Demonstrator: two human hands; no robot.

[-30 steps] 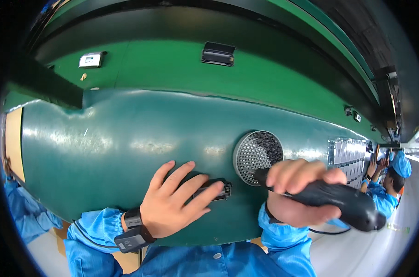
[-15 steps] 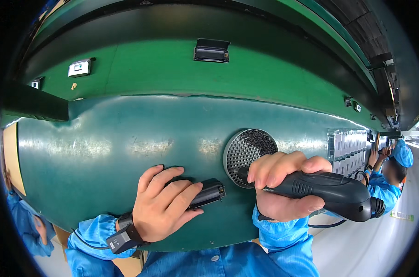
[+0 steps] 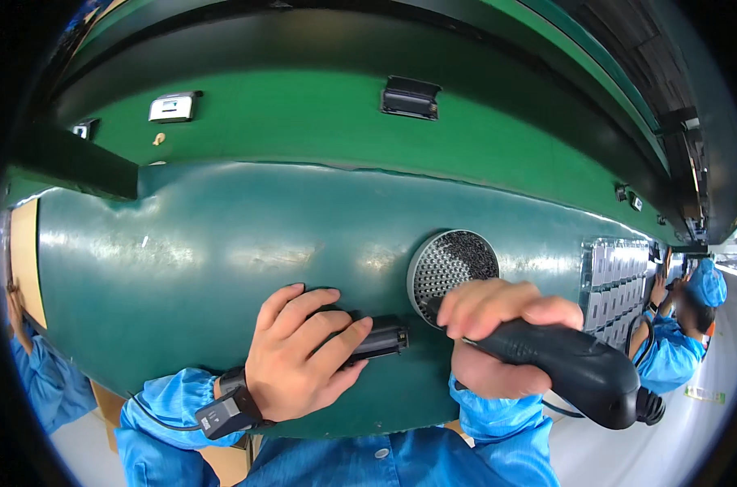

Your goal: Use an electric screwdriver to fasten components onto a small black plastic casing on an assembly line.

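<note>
My right hand [image 3: 506, 329] is closed around a black electric screwdriver [image 3: 575, 369], its rear end and cable pointing to the lower right. Its front end reaches over the near rim of a round grey dish [image 3: 413, 280]. A perforated plate lies in that dish, with many small dark screws heaped on its far right side. To the left, my left hand [image 3: 303, 353] rests over a black plastic housing [image 3: 382, 338] on the green table mat, fingers curled across it. The housing's right end sticks out past my fingers; the rest is hidden. The screwdriver's tip is hard to make out.
Beyond the table runs a green belt [image 3: 287, 122] carrying an open black housing [image 3: 410, 99] and a white-faced device [image 3: 171, 107]. A clear tray of grey parts [image 3: 616, 280] lies at right, near a co-worker [image 3: 681, 357]. A dark beam [image 3: 76, 162] juts in from the left.
The whole view has shifted slightly, moving most things rightward. The screwdriver's rear end has swung down toward me. My left hand still lies on the housing.
</note>
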